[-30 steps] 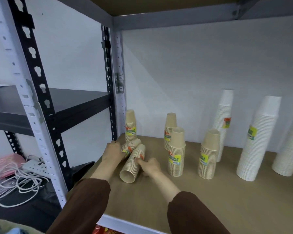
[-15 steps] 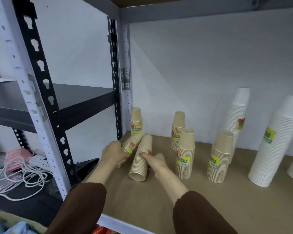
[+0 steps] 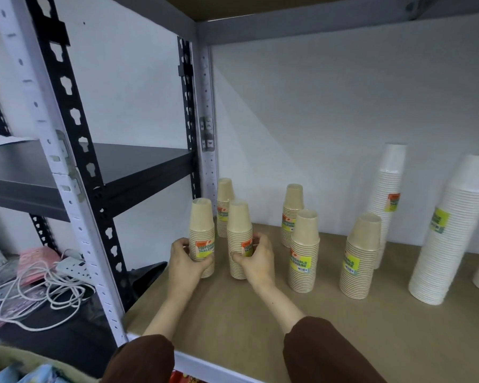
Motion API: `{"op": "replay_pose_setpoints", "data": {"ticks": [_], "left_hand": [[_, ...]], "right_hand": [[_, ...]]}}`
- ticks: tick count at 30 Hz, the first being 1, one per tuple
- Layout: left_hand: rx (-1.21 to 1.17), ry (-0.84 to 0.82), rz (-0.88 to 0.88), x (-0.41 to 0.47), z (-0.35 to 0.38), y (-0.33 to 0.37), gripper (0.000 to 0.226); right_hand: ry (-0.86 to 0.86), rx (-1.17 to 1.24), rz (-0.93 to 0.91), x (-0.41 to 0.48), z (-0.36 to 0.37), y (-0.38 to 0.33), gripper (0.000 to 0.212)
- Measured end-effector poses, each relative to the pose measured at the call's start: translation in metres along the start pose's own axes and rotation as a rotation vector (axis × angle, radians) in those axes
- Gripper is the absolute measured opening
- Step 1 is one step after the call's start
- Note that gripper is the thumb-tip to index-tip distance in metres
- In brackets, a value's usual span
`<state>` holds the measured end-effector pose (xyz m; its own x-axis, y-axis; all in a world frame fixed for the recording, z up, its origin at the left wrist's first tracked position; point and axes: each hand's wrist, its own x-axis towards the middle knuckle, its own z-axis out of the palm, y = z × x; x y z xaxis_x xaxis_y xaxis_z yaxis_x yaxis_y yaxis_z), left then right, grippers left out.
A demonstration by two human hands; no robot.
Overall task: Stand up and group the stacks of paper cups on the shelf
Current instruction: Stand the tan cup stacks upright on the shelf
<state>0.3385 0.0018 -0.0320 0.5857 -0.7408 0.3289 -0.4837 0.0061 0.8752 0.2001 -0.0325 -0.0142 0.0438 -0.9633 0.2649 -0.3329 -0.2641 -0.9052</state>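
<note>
Two tan paper cup stacks stand upright at the shelf's left end. My left hand (image 3: 183, 261) grips the left tan stack (image 3: 202, 225). My right hand (image 3: 256, 258) grips the right tan stack (image 3: 239, 230). A third tan stack (image 3: 224, 200) stands just behind them by the corner post. Further right stand three more tan stacks (image 3: 293, 208), (image 3: 304, 244), (image 3: 361, 252). Tall white cup stacks (image 3: 389, 194), (image 3: 454, 233) stand at the right; another white stack is cut off by the frame edge.
The brown shelf board (image 3: 288, 327) has a white front edge. A white upright post (image 3: 67, 189) and a black rack with a dark shelf (image 3: 122, 167) stand to the left. Cables and a power strip (image 3: 69, 266) lie on the floor below left.
Both tan stacks lay on their sides in my hands before; now they stand upright side by side, still gripped. The view has shifted left.
</note>
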Motion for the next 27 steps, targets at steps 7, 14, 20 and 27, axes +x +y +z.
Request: {"op": "replay_pose_setpoints", "data": {"ticks": [7,14,20,27], "left_hand": [[0.0,-0.012,-0.02,-0.006,-0.002,-0.01,0.06],[-0.065,-0.086,-0.024,-0.011,-0.006,-0.011,0.067],[-0.005,-0.149,-0.017,-0.016,-0.009,-0.014,0.066],[0.162,-0.172,-0.052,-0.025,-0.013,-0.021,0.066]], "right_hand": [[-0.005,-0.019,0.003,-0.004,0.0,0.01,0.06],[-0.033,-0.066,0.026,-0.009,0.002,0.02,0.056],[-0.084,-0.132,0.087,-0.017,0.002,0.035,0.059],[-0.065,-0.204,0.066,-0.022,0.0,0.039,0.054]]}}
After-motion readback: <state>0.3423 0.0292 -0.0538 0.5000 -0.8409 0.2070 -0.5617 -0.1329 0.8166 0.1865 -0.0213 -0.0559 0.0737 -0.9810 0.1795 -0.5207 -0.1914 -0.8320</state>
